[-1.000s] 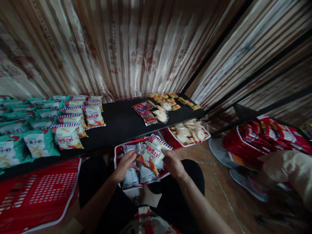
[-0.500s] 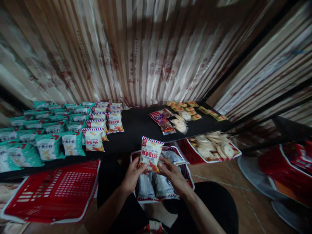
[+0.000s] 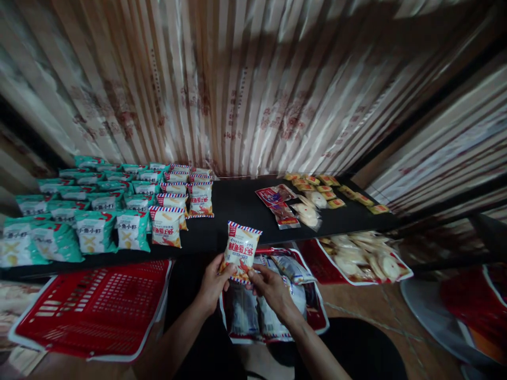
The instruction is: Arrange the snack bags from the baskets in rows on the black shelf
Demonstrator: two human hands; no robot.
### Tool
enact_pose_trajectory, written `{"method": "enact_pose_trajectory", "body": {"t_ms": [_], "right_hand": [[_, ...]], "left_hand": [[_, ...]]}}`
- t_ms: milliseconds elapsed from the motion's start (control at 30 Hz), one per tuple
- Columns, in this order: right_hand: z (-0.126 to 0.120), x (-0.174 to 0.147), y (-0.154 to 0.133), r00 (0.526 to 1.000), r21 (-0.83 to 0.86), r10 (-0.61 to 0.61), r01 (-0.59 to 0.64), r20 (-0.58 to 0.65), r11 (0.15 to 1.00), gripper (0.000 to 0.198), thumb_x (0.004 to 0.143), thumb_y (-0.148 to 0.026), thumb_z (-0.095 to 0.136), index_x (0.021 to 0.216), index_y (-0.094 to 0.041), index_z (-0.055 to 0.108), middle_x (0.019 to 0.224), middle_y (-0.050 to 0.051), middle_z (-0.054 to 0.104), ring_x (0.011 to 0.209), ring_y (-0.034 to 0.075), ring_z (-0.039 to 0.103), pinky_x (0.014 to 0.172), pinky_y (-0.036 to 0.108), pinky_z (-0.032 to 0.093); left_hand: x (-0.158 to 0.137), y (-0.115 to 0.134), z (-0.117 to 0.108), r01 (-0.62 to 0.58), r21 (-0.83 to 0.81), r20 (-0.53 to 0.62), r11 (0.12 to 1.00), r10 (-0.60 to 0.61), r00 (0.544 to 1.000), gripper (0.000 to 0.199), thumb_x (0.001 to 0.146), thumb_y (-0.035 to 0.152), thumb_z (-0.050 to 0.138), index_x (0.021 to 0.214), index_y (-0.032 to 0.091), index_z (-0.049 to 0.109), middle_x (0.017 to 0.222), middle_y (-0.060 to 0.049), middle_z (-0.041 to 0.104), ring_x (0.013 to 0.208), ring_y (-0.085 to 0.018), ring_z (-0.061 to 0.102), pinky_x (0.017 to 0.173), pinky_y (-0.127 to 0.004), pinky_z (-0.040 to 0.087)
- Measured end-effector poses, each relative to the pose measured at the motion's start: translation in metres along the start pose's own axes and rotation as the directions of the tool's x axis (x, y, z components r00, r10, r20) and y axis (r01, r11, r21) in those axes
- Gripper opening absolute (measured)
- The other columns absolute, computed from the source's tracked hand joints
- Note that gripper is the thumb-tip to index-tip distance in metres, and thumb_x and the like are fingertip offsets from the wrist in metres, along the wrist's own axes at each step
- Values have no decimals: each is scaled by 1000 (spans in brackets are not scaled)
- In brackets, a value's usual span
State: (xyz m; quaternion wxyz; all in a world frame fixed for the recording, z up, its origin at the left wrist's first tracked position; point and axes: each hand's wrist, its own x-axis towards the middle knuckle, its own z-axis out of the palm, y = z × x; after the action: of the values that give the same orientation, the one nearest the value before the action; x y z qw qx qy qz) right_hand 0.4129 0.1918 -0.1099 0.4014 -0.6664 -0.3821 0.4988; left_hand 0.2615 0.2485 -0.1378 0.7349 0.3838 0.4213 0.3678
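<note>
Between my two hands is an upright snack bag [image 3: 240, 250], white and orange with red lettering and striped edges. My left hand [image 3: 214, 282] is closed on its lower left side, thumb on the front. At the lower right corner, my right hand [image 3: 273, 287] pinches the same bag. Below the hands, a red basket [image 3: 322, 316] with a white rim holds several more snack bags [image 3: 242, 311], silvery side up. On the black shelf [image 3: 233, 200], matching bags [image 3: 165, 228] stand in rows beside teal-and-white snack bags [image 3: 95, 232].
A red basket [image 3: 106, 295] tilts at the lower left. Red packets [image 3: 279, 203], round pale packs [image 3: 309, 211] and small yellow packs [image 3: 317, 184] lie on the shelf's right part. A basket of pale packs [image 3: 364, 256] sits beneath; another red basket [image 3: 467, 301] stands far right.
My view has turned slightly left, so the shelf and baskets appear further right. The snack bag stays in both hands, and my right hand has slid toward its lower corner.
</note>
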Motion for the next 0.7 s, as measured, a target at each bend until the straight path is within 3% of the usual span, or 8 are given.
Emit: {"method": "enact_pose_trajectory", "body": {"t_ms": [133,233,400,533,600,700], "right_hand": [[6,12,-16,991,-99,-124,128,48,987,41,71,-52,65,100,-23,69,81,4,71,75,23,65,66,32,49],[11,24,-33,984,-67,-171,173,46,983,51,69,-47,70,114,-23,62,102,7,70,98,27,62,82,38,49],[29,47,-52,967,189,-179,145,180,971,49,71,-46,70,111,-20,59,100,8,70,94,25,65,87,41,48],[42,70,-48,977,271,-177,140,116,952,46,66,-43,74,102,-20,59,91,5,72,84,25,67,80,40,51],[47,84,-45,980,278,-189,167,54,946,45,64,-41,75,101,-21,57,92,5,71,84,25,66,79,39,52],[53,109,-42,972,240,-232,232,-31,943,45,65,-40,73,103,-23,55,97,5,70,88,25,65,80,40,52]], "left_hand": [[6,7,-16,-54,19,-69,998,55,996,56,66,47,70,109,13,59,81,-3,61,51,-5,40,42,-17,28],[10,14,-28,-75,57,-76,995,80,994,58,66,47,70,112,14,59,77,-1,60,51,-5,39,41,-17,28],[17,23,-39,-99,89,-63,991,105,992,61,68,45,68,119,14,55,81,-1,60,50,-4,38,41,-17,28],[31,24,-47,-140,169,-99,976,158,983,57,73,39,64,123,14,52,92,-6,64,57,-8,48,43,-18,33],[39,19,-51,-177,283,-200,943,238,950,53,74,35,63,122,16,52,105,-9,63,75,-15,57,51,-20,42],[46,10,-56,-254,506,-323,824,455,830,42,79,32,56,119,17,53,124,-13,54,107,-23,54,73,-30,50]]}}
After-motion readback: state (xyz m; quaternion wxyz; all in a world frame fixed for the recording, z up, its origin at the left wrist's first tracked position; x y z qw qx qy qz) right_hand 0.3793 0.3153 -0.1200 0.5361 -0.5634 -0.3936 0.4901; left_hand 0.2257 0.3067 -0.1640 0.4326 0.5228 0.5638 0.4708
